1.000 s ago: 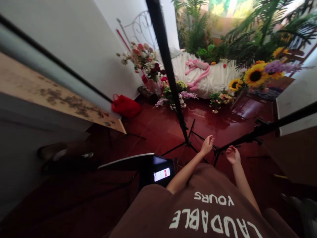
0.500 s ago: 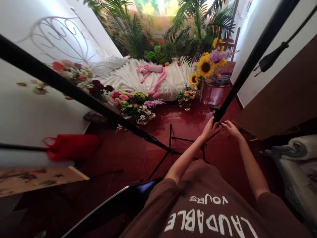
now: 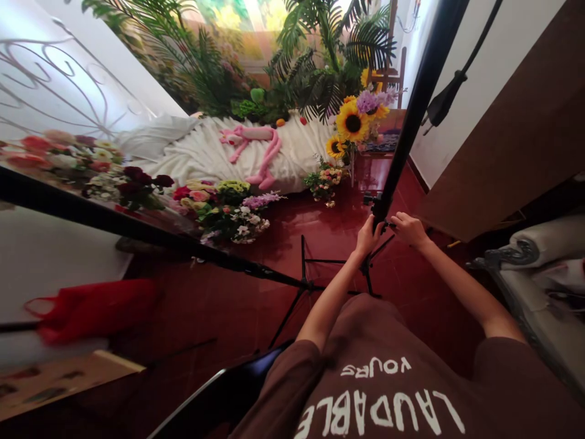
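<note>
My left hand (image 3: pixel 368 236) is wrapped round the lower part of a black light stand (image 3: pixel 414 116), just below its collar. On the right side of the same pole, my right hand (image 3: pixel 408 230) pinches a small black knob (image 3: pixel 389 225); the fingertips partly hide it. The stand's pole slants up to the upper right, and a black cable with a plug (image 3: pixel 441 103) hangs beside it. A second black stand (image 3: pixel 183 241) crosses from the left edge down to its spread legs.
Flower bunches (image 3: pixel 237 207) and a white draped cloth (image 3: pixel 192 149) with a pink plush toy (image 3: pixel 256 140) lie ahead. Sunflowers (image 3: pixel 353 123) stand near the right wall. A red bag (image 3: pixel 95 311) is at left, a brown panel (image 3: pixel 489 140) at right, wrapped rolls (image 3: pixel 548 241) at lower right.
The view has turned, and most of the scene has shifted left. My right hand has changed its finger pose at the knob; my left hand still grips the pole.
</note>
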A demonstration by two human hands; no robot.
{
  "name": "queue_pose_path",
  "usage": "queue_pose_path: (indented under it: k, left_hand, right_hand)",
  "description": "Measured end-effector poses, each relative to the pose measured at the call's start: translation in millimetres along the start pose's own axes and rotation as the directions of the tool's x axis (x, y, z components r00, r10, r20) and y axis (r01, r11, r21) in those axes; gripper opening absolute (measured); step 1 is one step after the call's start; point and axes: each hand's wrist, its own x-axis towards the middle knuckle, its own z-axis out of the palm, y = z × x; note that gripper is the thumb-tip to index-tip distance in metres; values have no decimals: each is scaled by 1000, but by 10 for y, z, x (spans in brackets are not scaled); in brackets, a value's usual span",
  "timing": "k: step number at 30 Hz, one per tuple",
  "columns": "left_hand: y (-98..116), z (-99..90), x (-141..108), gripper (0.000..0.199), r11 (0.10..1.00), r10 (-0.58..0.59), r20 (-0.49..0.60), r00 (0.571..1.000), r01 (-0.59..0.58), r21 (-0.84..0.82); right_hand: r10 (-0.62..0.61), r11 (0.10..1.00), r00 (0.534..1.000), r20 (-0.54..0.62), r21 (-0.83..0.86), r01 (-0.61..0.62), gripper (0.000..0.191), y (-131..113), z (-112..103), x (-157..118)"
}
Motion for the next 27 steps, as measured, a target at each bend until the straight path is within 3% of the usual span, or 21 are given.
queue_pose_path:
  k: [6, 11, 13, 15, 17, 20, 23, 27]
  left_hand:
    - [-25, 16, -1, 33, 1000, -8, -10, 1000, 8, 2]
    - [-60, 41, 4, 34, 1000, -1, -19, 1000, 2, 12]
    - [-67, 45, 6, 35, 1000, -4, -24, 1000, 5, 16]
    - [-76, 46, 8, 36, 1000, -15, -25, 1000, 15, 18]
    - [-95, 52, 7, 36, 1000, -22, -16, 1000, 23, 11]
    - [-142, 79, 3, 34, 1000, -30, 6, 1000, 30, -3]
    - [-182, 110, 0, 39, 998, -62, 7, 998, 62, 2]
    - [-164, 95, 3, 49, 996, -84, 36, 996, 84, -1]
  right_hand:
    - [118, 993, 976, -181, 36, -114, 29, 42, 258, -332]
    - [44, 991, 995, -90, 128, -32, 26, 126, 408, -488]
    - [21, 992, 999, -45, 126, -16, 20, 70, 475, -546]
    - [55, 995, 995, -87, 85, -47, 18, -58, 496, -552]
    - [111, 994, 968, -223, 48, -103, 20, -238, 445, -463]
    - [177, 984, 892, -416, 61, -167, 28, -512, 287, -164]
    - [275, 961, 864, -422, 127, -244, 25, -679, 190, 160]
    - [389, 920, 825, -410, 207, -332, 21, -740, 253, 374]
